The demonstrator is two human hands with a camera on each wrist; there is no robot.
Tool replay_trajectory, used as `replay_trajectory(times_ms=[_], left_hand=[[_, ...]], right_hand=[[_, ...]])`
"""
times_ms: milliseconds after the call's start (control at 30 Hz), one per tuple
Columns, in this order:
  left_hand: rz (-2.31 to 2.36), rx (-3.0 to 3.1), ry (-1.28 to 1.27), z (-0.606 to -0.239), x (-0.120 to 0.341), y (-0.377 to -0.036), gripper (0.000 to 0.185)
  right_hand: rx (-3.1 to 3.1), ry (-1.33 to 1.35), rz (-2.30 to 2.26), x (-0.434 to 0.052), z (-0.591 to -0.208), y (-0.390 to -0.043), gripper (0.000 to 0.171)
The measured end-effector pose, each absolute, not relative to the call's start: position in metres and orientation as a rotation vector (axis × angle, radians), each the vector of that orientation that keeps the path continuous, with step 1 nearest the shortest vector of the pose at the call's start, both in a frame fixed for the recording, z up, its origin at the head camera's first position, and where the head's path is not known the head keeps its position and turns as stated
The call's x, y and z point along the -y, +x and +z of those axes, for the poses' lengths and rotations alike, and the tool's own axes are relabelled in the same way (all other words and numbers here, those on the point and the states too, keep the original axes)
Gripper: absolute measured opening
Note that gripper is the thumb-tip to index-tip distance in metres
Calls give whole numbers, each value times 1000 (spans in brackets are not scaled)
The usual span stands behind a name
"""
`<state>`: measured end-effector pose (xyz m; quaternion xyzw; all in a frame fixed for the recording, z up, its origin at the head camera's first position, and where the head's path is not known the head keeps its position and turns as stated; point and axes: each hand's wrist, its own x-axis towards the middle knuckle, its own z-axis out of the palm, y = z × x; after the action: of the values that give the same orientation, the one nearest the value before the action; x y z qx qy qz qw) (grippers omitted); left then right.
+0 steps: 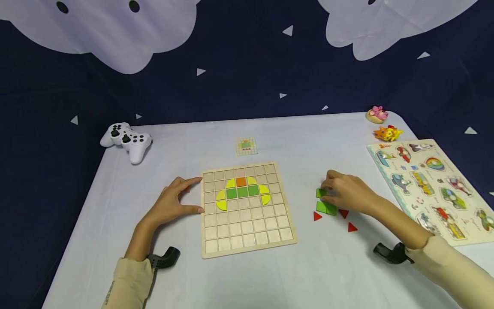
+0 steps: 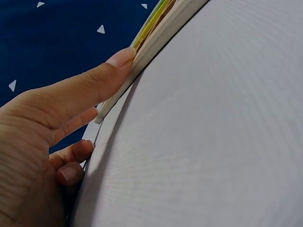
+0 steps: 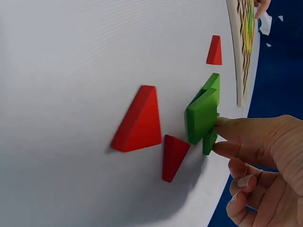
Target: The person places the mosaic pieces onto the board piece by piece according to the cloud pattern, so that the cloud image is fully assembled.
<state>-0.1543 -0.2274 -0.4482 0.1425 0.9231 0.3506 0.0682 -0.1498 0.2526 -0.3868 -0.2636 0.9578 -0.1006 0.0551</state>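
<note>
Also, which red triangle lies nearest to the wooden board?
The leftmost red triangle in the head view; the other two triangles lie farther right.

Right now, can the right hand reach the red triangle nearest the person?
Probably yes: the red triangle lies uncovered on the table near the right hand, though that hand seems to pinch a green tile it may have to release.

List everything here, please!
Backdrop: one, dark blue, behind.
Table: one, white, underneath.
Controller: one, white, far left.
Board: one, tan, centre.
Card: one, multicoloured, behind board.
Quarter-circles: six, yellow, on board.
Squares: three green, one orange, on board.
Loose squares: at least three, green, right.
Triangles: three, red, near those.
Figurines: two, pink and yellow, far right.
Puzzle: one, multicoloured, right.
Wrist cameras: two, black, wrists.
Sleeves: two, beige, forearms.
Left hand: one, touching board.
Right hand: one, at loose squares.
</note>
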Motion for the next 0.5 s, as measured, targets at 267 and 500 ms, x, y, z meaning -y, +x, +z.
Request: replay_trajectory(times_ms=[267,500], left_hand=[[1058,-2770,410,-446,225,-155,90],[1072,-2779,409,-447,226,-154,89]], right_hand=[[-2905,-828,-326,-258,-391,-152,25],[-2908,-890,-340,-255,-395,-156,24]])
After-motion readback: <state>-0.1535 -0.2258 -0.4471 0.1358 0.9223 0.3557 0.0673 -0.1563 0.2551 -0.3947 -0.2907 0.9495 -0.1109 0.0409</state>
